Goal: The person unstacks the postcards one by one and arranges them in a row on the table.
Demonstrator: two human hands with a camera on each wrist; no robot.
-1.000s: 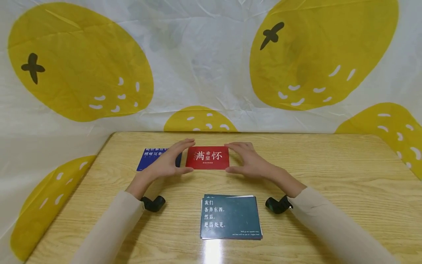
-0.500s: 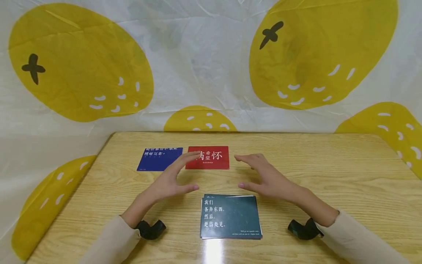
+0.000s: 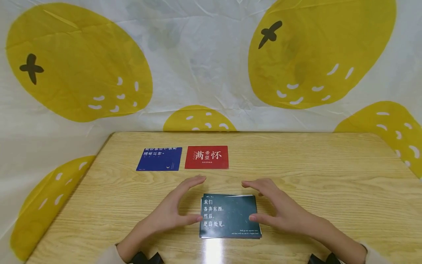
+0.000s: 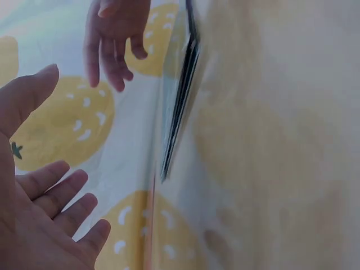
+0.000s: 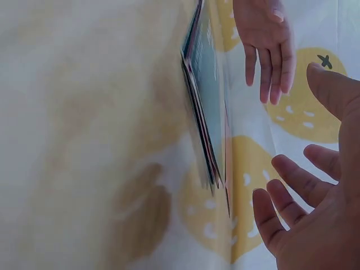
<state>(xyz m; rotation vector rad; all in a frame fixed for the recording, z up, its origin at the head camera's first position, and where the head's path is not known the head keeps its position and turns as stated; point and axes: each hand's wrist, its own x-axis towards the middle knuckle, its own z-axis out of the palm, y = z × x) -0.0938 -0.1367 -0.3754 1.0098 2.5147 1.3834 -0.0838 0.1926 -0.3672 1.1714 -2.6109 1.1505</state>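
A small stack of dark green cards [image 3: 229, 214] with white printed characters lies near the front middle of the table, its edges slightly uneven. My left hand [image 3: 171, 207] is by its left side, thumb tip right at the card edge and fingers spread apart from the thumb. On the other side my right hand [image 3: 280, 211] has its thumb overlapping the stack's right part in the head view. Both wrist views show gaps between the fingers [image 4: 67, 202] and the layered edge of the stack [image 5: 199, 121]; neither hand holds anything.
Farther back on the wooden table [image 3: 313, 165], a blue card [image 3: 159, 159] and a red card [image 3: 206, 157] lie side by side with a narrow gap. Behind the table hangs a white cloth [image 3: 201, 55] with yellow fruit prints.
Both hands have left the red card and drawn back toward me, to either side of the green stack. The red card stays beside the blue one, which is now fully uncovered.
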